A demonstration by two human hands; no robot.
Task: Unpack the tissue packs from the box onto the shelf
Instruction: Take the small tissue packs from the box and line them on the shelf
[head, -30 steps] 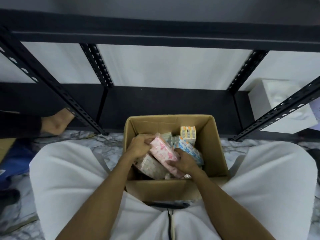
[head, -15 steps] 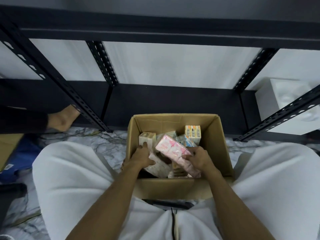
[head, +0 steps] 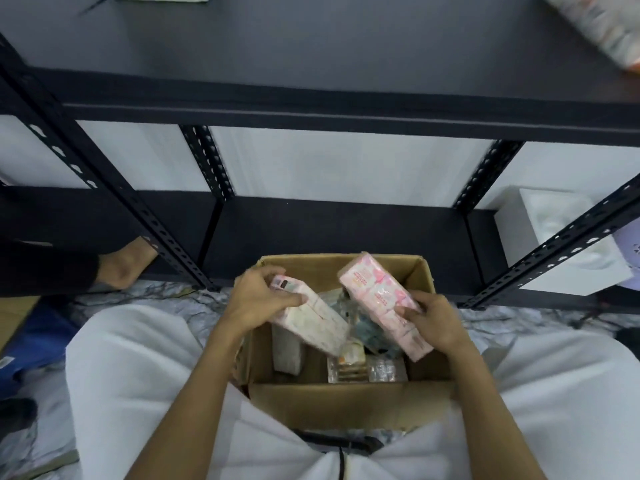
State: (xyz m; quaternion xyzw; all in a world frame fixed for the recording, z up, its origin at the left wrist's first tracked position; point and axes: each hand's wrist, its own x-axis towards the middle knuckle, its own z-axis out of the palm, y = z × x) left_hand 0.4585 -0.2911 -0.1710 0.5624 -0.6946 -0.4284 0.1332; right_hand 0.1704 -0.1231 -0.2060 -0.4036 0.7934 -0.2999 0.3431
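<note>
An open cardboard box [head: 349, 405] stands on the floor between my knees, in front of a black metal shelf [head: 311, 95]. My left hand [head: 258, 297] grips a pale cream tissue pack [head: 313, 318] above the box's left side. My right hand [head: 433, 322] holds a pink tissue pack [head: 379, 299], tilted, over the box's right side. Several more tissue packs [head: 349, 362] lie inside the box below. Both held packs are lifted clear of the pile.
The lower shelf board [head: 329, 230] lies just behind the box. A white foam block [head: 557, 244] sits at its right end. Another pack [head: 599, 26] lies on the upper board, far right. Another person's foot [head: 124, 265] rests at left by a slanted upright.
Both hands have risen out of the box, each with a pack: the pink one in the right, the cream one newly taken in the left. The view has tilted up, showing the upper board.
</note>
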